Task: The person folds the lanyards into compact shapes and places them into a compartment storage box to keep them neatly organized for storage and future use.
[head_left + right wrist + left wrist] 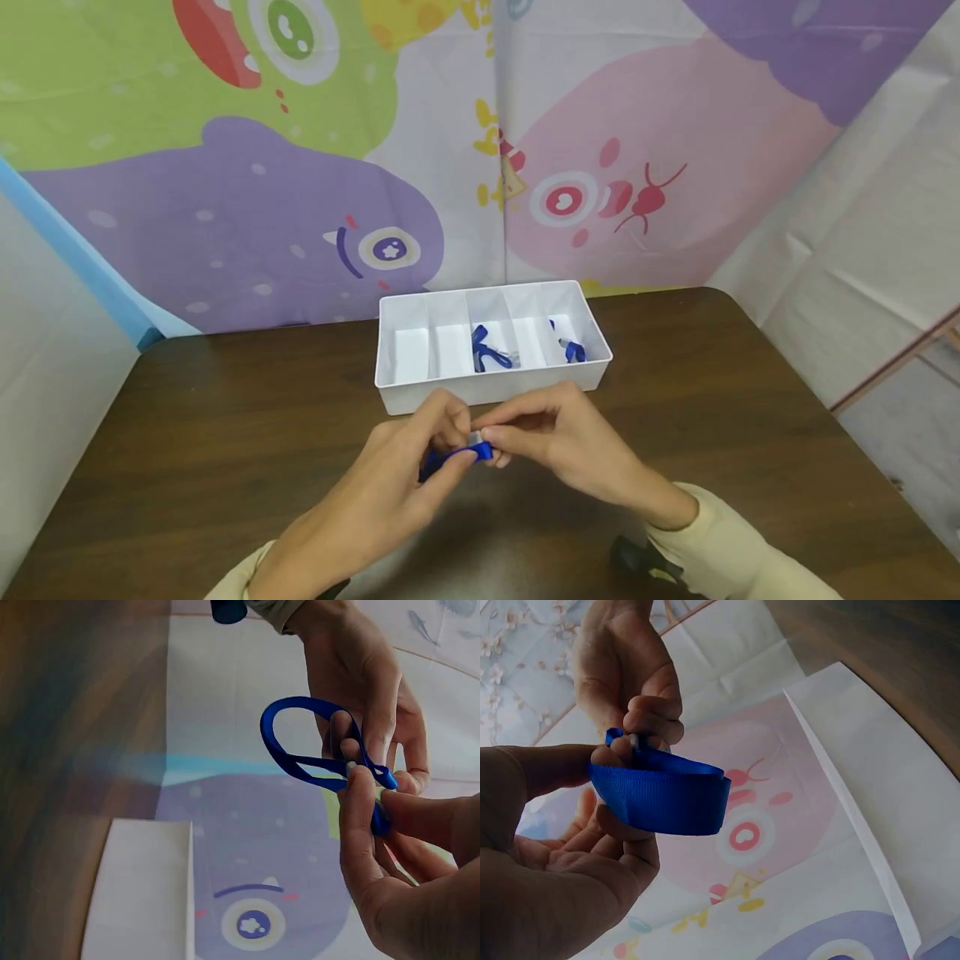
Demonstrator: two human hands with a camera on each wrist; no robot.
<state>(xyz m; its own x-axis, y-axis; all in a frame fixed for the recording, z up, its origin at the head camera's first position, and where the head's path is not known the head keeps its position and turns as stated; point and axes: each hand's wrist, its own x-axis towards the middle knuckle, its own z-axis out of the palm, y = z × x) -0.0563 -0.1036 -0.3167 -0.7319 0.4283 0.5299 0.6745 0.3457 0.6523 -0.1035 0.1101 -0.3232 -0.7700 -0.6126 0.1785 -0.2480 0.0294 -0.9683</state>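
A folded blue ribbon lanyard [484, 451] is held between both hands in front of the box. My left hand [393, 475] pinches it between thumb and fingers, and its wide flat loop [679, 802] sticks out past them in the left wrist view. My right hand [581, 442] pinches a small pale clear piece [474, 437] at the lanyard's end, partly hidden by fingertips. From the right wrist, the loop [274, 742] hangs open around the left fingers.
Behind the hands stands a white divided box [495, 388] on the dark wooden table [247, 450]. Blue lanyards lie in its middle [491, 357] and far-right [574, 351] compartments. A cartoon-printed cloth [300, 225] hangs at the back. Near the right sleeve is a dark object [637, 557].
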